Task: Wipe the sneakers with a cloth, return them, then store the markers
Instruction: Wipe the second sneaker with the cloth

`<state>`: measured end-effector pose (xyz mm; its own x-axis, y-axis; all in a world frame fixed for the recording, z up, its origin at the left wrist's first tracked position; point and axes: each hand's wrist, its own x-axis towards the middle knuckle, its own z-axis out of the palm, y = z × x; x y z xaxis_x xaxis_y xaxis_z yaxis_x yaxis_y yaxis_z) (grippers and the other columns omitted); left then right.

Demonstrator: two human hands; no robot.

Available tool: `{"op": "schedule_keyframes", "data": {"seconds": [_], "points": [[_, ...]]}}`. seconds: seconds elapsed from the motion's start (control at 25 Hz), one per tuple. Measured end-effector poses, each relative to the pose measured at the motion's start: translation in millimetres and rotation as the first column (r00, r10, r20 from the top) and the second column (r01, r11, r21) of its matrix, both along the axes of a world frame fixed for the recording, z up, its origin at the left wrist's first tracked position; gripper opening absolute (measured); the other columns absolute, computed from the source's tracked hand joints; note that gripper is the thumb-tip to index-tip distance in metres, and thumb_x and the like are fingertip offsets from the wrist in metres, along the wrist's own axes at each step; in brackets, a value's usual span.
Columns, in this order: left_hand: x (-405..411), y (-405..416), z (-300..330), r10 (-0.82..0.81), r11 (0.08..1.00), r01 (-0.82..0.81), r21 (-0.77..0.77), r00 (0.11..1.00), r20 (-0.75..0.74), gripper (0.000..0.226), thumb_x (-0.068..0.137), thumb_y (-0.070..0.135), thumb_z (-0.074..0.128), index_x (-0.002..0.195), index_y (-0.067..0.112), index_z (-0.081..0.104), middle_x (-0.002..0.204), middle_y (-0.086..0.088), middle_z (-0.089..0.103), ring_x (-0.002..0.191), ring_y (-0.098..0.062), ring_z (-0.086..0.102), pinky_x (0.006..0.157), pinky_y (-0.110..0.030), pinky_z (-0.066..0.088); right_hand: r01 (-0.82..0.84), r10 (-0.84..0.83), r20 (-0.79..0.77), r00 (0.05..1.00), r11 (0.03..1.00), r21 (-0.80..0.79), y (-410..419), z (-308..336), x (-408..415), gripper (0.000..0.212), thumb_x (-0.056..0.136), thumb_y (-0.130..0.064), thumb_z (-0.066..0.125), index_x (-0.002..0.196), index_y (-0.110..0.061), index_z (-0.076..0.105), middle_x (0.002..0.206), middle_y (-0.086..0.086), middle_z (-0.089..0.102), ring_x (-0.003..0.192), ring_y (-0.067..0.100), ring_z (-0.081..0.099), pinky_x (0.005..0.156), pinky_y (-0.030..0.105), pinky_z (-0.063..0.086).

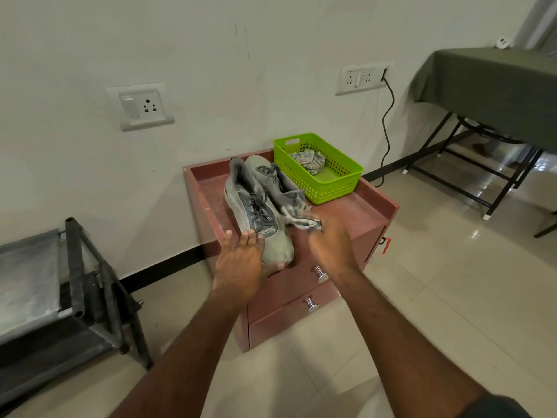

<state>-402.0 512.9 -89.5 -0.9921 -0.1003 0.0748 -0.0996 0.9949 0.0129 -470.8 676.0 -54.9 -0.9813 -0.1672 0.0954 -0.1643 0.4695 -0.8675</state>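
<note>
Two grey sneakers lie side by side on top of a reddish-brown drawer cabinet. The near sneaker points its toe toward me; the far sneaker lies behind it, heel toward me. My left hand is flat with straight fingers, touching the near sneaker's toe end. My right hand grips a striped cloth, which drapes against the far sneaker's heel. No markers are visible.
A green plastic basket holding another crumpled cloth stands at the cabinet's back right. Two drawers with chrome knobs face me. A metal shoe rack stands to the left, a folding table with a green cover to the right.
</note>
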Motion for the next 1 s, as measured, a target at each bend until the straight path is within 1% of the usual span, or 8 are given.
{"op": "schedule_keyframes", "data": {"seconds": [0.12,0.24,0.32,0.48,0.6,0.72,0.88,1.0], "points": [[1,1,3,0.012,1.000,-0.012,0.005,1.000,-0.012,0.085,0.093,0.073,0.028,0.155,0.014,0.029,0.161,-0.009,0.029,0.151,-0.019,0.020,0.122,-0.047,0.000,-0.259,0.256,0.051,0.965,0.911,0.320,-12,-8,9,0.060,0.088,0.004,0.048,0.138,-0.027,0.060,0.145,0.003,0.056,0.131,0.025,0.054,0.105,0.032,0.044],[0,-1,0,-0.007,1.000,0.007,-0.014,1.000,0.002,0.084,0.092,0.073,0.031,0.154,0.016,0.030,0.162,-0.007,0.028,0.151,-0.018,0.020,0.123,-0.047,0.002,-0.330,0.296,0.148,0.944,0.814,0.477,-17,2,17,0.050,0.082,-0.001,0.052,0.117,-0.030,0.075,0.120,-0.005,0.072,0.104,0.024,0.066,0.086,0.026,0.052],[-2,-2,-2,-0.019,0.999,0.018,-0.045,1.000,-0.011,0.077,0.095,0.065,0.038,0.154,0.017,0.029,0.163,-0.006,0.026,0.151,-0.018,0.020,0.123,-0.047,0.004,-0.395,0.320,0.269,0.908,0.868,0.302,-9,12,17,0.047,0.076,0.001,0.048,0.094,-0.026,0.082,0.082,-0.008,0.077,0.077,0.029,0.068,0.067,0.023,0.048],[-2,-4,0,0.002,0.999,-0.001,0.037,0.999,-0.033,0.080,0.094,0.070,0.034,0.154,0.017,0.031,0.161,-0.007,0.029,0.151,-0.018,0.021,0.123,-0.046,0.003,-0.054,0.173,0.341,0.924,0.942,-0.331,5,11,9,0.047,0.085,0.013,0.044,0.110,-0.012,0.075,0.112,0.019,0.074,0.099,0.031,0.073,0.077,0.033,0.061],[-1,0,0,0.010,0.999,-0.009,0.035,1.000,-0.019,0.085,0.092,0.074,0.028,0.155,0.017,0.028,0.162,-0.006,0.028,0.151,-0.016,0.019,0.122,-0.045,0.002,-0.106,0.106,0.046,0.993,0.994,0.012,0,0,7,0.051,0.095,0.002,0.049,0.138,-0.023,0.060,0.135,0.002,0.064,0.119,0.020,0.061,0.096,0.032,0.050],[-2,-3,0,-0.005,1.000,0.005,0.025,1.000,-0.007,0.086,0.090,0.074,0.032,0.153,0.017,0.031,0.162,-0.007,0.028,0.151,-0.018,0.020,0.123,-0.046,0.004,-0.362,0.333,0.144,0.932,0.837,0.410,-15,-7,20,0.044,0.093,-0.011,0.059,0.133,-0.029,0.063,0.131,0.001,0.066,0.116,0.023,0.062,0.093,0.028,0.049],[-2,-4,-1,0.000,0.999,0.000,0.037,1.000,-0.014,0.089,0.089,0.075,0.035,0.154,0.016,0.028,0.162,-0.006,0.027,0.151,-0.019,0.020,0.124,-0.045,0.003,-0.287,0.302,0.340,0.890,0.953,-0.096,-3,1,16,0.029,0.094,-0.007,0.056,0.109,-0.023,0.075,0.103,0.001,0.078,0.092,0.019,0.072,0.086,0.036,0.059],[-2,-3,-2,0.000,0.999,0.000,0.047,1.000,-0.008,0.085,0.092,0.074,0.029,0.155,0.017,0.027,0.163,-0.007,0.026,0.152,-0.017,0.017,0.123,-0.045,0.002,0.004,0.004,0.073,0.997,0.994,-0.110,4,-9,-3,0.029,0.097,-0.016,0.053,0.119,-0.025,0.069,0.109,-0.003,0.074,0.098,0.019,0.071,0.091,0.042,0.058]]}}
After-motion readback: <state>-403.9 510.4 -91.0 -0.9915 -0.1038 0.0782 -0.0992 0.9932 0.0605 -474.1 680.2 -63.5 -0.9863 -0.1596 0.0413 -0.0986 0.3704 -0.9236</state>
